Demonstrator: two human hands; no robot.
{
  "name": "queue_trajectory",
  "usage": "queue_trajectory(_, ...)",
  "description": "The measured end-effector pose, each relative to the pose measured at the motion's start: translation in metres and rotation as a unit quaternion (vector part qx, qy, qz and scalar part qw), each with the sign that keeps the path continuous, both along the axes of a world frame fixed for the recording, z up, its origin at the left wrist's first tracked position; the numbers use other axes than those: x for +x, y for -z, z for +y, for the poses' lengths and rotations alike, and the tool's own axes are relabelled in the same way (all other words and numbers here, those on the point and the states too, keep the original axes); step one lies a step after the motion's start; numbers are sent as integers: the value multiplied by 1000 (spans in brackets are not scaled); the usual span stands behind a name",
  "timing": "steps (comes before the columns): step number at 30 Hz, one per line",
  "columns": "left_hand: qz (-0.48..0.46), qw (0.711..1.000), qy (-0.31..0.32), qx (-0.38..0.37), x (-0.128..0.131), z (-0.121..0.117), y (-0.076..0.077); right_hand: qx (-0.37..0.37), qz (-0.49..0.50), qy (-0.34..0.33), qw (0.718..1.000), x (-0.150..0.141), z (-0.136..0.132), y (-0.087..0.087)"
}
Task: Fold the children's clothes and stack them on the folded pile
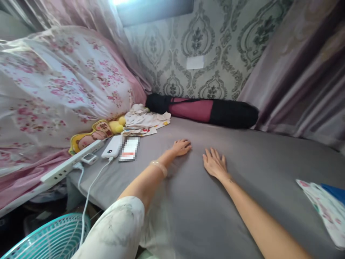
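Observation:
Both my hands rest on a grey bed sheet (242,162) that covers the mattress. My left hand (181,147) lies palm down with fingers slightly curled, holding nothing; a pale bangle (159,168) circles that wrist. My right hand (214,163) lies flat beside it, fingers spread on the sheet. The two hands are a short gap apart. Nearest to my left hand, further left, lies a phone (129,148) and a white power bank (112,147).
A black and maroon rolled bag (205,110) lies along the patterned wall. Folded cloths (142,118), a yellow toy (94,136) and a white power strip (72,162) sit at the left by a floral bedding pile (54,86). A teal fan (51,239) stands below. Floral fabric (323,207) lies at right.

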State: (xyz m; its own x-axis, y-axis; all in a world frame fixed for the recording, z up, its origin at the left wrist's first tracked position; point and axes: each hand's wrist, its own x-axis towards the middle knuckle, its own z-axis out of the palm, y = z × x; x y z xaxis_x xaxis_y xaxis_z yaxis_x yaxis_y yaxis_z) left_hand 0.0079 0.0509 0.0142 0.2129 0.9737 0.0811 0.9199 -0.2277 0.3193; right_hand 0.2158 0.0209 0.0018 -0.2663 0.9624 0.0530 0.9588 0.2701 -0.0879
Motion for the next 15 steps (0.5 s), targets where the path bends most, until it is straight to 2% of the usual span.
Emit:
queue_trajectory(2, -47, 999, 5, -15, -22, 7, -9, 12, -10, 0, 1000, 1, 1, 3)
queue_trajectory(4, -64, 998, -26, 1, -46, 13, -19, 19, -18, -1, 1000, 2, 2, 5)
queue_trajectory(9, -30, 987, -147, 50, -113, 17, -37, 20, -27, 2, 999, 1, 4, 7)
queue_trajectory(15, 28, 958, -270, 89, -184, 11, -51, 28, -27, 0, 999, 1, 4, 7)
